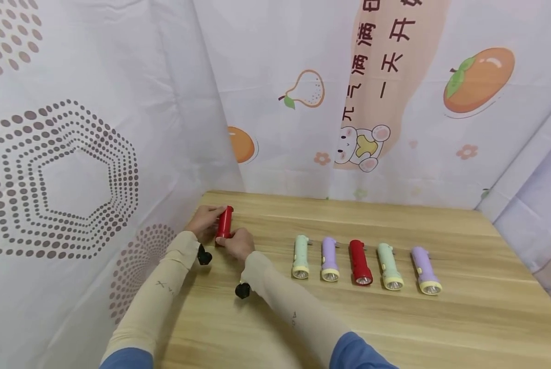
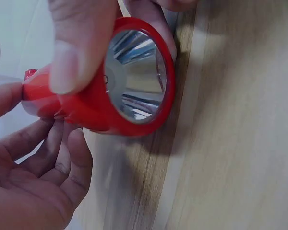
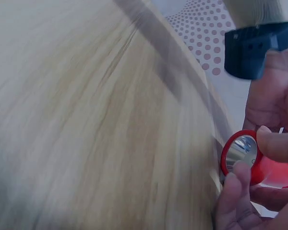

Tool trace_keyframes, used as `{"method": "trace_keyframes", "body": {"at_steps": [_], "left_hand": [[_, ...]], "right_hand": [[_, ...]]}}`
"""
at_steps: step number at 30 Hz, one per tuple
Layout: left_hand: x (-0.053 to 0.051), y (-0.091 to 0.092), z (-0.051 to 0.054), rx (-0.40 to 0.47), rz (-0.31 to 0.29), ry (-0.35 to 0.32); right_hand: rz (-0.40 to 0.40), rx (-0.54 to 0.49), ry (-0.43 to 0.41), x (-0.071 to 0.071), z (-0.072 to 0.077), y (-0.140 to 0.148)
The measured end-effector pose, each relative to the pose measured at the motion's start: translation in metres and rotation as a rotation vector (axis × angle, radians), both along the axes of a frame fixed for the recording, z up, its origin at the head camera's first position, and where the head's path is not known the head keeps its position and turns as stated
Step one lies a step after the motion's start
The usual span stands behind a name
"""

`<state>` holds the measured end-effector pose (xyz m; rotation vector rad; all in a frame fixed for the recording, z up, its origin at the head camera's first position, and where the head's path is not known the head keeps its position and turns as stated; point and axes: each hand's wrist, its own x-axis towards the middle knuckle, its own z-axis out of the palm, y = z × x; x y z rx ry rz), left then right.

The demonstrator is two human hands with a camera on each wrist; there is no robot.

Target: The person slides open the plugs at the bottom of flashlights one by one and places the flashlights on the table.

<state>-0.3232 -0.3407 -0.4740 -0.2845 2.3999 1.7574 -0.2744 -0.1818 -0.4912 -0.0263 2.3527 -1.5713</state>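
At the table's far left corner, both hands hold one red flashlight. My left hand pinches its tail end, which points toward the back wall. In the left wrist view the other fingers of the left hand curl beneath the body. My right hand grips the head end, its thumb lying on the red casing. The shiny reflector shows inside the red rim and faces the near side. In the right wrist view, fingers of the right hand partly cover the flashlight's head.
Right of the hands lies a row of flashlights, heads toward the near side: green, purple, red, green and purple. Patterned curtains enclose the wooden table at the left and back.
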Motion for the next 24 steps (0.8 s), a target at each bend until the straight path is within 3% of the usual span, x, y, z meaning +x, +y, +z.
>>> {"method": "trace_keyframes", "body": {"at_steps": [7,13,24], "left_hand": [[0.004,0.003,0.006,-0.128,0.039,-0.008],[0.016,0.014,0.001,-0.088,0.022,0.011],[0.029,0.025,-0.005,-0.022,0.005,0.002]], "right_hand": [[0.051,-0.042,-0.034,-0.003,0.004,0.011],[0.074,-0.075,-0.080,0.003,0.001,0.021],[0.145,-0.158,-0.098,0.019,0.011,0.049]]}}
